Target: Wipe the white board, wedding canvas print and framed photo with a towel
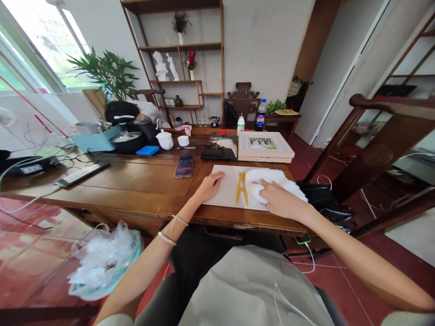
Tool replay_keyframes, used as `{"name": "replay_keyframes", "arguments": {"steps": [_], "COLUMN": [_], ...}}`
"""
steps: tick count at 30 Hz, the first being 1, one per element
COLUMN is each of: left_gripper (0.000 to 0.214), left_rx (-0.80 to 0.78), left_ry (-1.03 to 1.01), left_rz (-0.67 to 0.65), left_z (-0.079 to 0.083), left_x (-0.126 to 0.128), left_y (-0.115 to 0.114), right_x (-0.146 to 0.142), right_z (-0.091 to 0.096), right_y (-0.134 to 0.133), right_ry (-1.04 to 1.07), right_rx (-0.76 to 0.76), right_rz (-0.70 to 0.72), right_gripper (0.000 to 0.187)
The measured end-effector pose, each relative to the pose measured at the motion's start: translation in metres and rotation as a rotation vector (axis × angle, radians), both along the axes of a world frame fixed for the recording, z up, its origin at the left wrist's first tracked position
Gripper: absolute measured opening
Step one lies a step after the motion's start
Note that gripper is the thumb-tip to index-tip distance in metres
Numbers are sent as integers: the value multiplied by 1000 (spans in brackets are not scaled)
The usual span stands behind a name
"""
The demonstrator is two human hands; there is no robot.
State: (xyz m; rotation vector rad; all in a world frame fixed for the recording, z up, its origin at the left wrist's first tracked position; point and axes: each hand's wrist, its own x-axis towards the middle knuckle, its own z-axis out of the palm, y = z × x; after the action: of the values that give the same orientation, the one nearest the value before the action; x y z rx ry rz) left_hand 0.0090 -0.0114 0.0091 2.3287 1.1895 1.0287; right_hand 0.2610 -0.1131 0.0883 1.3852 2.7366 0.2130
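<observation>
Braces white board [224, 192] with flat, unclenched left hand [211, 184]; clutches and presses white tissue [283, 180] beside yellow figure [241, 187] with right hand [280, 201]. Seemingly mid-wipe; calls next for steady bracing.

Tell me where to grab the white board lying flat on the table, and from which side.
Probably best to grip the white board by its bare left edge, coming from the near left. It lies flat, so only an edge offers a pinch; the left hand rests there, while the white cloth and right hand cover the right part.
</observation>
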Motion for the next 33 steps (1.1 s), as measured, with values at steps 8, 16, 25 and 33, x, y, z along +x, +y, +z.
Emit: {"name": "replay_keyframes", "arguments": {"steps": [8, 16, 25, 33], "left_gripper": [37, 36, 36, 37], "left_rx": [-3, -3, 4, 3], "left_ry": [0, 9, 1, -3], "left_rz": [-3, -12, -21, -27], "left_z": [1, 3, 2, 1], "left_x": [0, 0, 0, -1], "left_y": [-1, -1, 1, 1], "right_x": [19, -47, -52, -50], "right_z": [29, 5, -5, -13], "right_y": [-6, 52, 17, 3], "right_ry": [184, 151, 155, 158], "right_rx": [-100, 96, 8, -1], "right_rz": [-259, -79, 121, 92], "right_gripper": [12, 26, 24, 29]}}
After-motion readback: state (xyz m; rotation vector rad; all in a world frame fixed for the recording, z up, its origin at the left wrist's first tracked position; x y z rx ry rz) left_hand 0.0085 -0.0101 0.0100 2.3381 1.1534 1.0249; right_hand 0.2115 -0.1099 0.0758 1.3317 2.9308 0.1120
